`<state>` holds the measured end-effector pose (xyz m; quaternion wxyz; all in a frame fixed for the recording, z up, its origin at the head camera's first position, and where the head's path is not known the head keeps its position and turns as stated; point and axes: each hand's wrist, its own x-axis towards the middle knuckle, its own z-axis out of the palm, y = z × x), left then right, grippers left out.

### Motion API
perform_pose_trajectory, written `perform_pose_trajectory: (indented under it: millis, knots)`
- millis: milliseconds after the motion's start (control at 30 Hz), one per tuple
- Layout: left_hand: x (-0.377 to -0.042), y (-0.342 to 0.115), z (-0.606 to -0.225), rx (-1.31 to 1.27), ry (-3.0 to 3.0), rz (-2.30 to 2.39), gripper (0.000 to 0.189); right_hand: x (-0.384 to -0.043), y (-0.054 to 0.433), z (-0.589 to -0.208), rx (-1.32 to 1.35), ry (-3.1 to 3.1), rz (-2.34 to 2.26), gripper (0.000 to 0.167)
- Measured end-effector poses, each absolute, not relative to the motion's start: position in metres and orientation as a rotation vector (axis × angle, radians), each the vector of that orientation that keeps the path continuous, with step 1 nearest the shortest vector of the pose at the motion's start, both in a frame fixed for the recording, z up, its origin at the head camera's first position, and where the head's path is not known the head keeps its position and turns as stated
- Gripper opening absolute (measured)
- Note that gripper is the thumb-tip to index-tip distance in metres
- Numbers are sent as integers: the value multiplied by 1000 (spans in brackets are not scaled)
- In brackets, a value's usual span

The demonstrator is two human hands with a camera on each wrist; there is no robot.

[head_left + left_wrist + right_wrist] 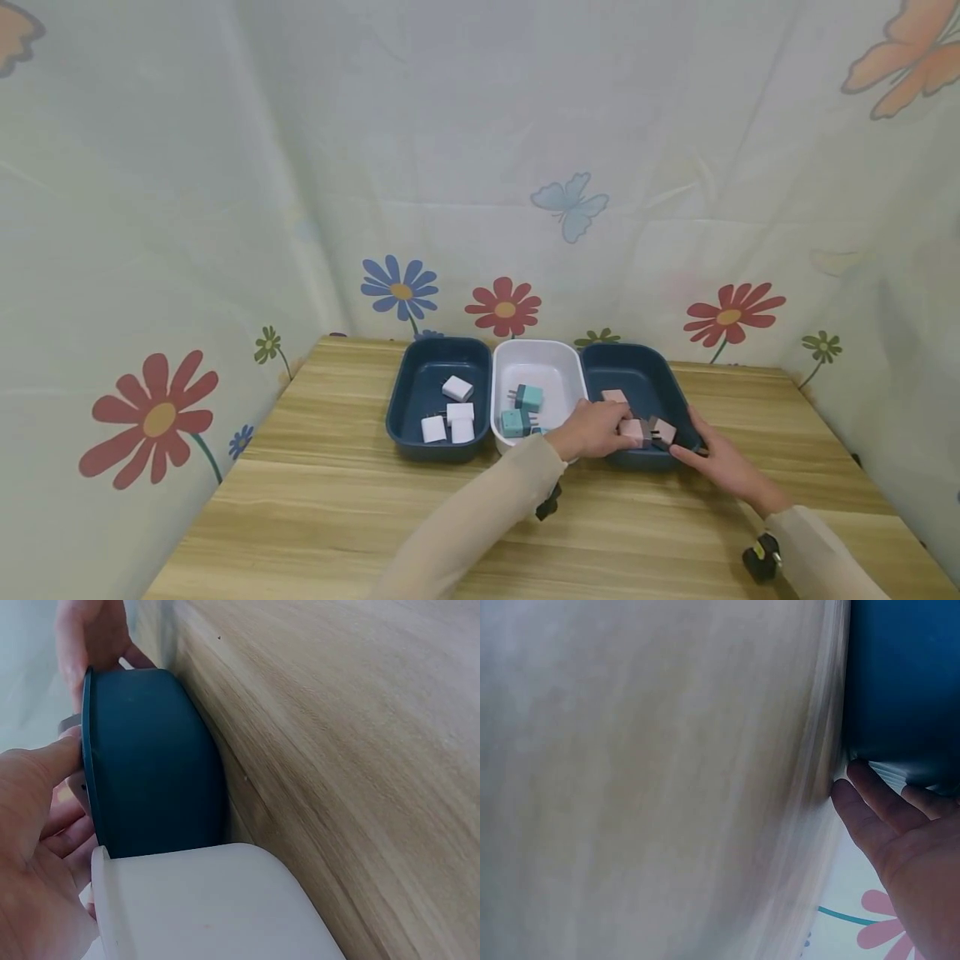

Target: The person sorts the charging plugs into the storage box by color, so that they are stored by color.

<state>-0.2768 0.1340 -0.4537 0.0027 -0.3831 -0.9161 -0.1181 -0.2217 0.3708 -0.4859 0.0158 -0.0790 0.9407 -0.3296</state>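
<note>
On the wooden table, three trays stand side by side. My left hand (596, 429) reaches over the front of the right dark blue tray (626, 367) and pinches a pink plug-in charger (632, 430). In the left wrist view, the left thumb presses the charger just above the rim. Other pink chargers (663, 430) lie in that tray, partly hidden by the hand. My right hand (723, 462) holds the tray's front right corner, thumb at the rim and fingers along the outer side. The right wrist view shows these fingers (885, 806) against the blue wall.
In the middle white tray (525, 354) sit several teal chargers (530, 397). The left dark blue tray (420, 367) has several white chargers (457, 388). A flower-patterned cloth (480, 167) hangs behind and beside the table (315, 492).
</note>
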Motion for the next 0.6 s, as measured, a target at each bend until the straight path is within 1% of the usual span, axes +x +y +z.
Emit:
perform_pose_trajectory:
  millis: [167,267,400,600]
  knots:
    - [-276,128,-451,-1260,-2859,-387,35,-222,367,-485,-262,2918,-1036,92]
    - [-276,121,-448,-1284,-2858,-479,38,-222,366,-485,-268,2915,-1051,91]
    - [-276,110,-445,-1294,-2835,-597,39,-222,365,-484,-267,2914,-1064,92]
    - [-272,89,-441,-1302,-2806,-602,40,-220,367,-484,-250,2916,-1045,93]
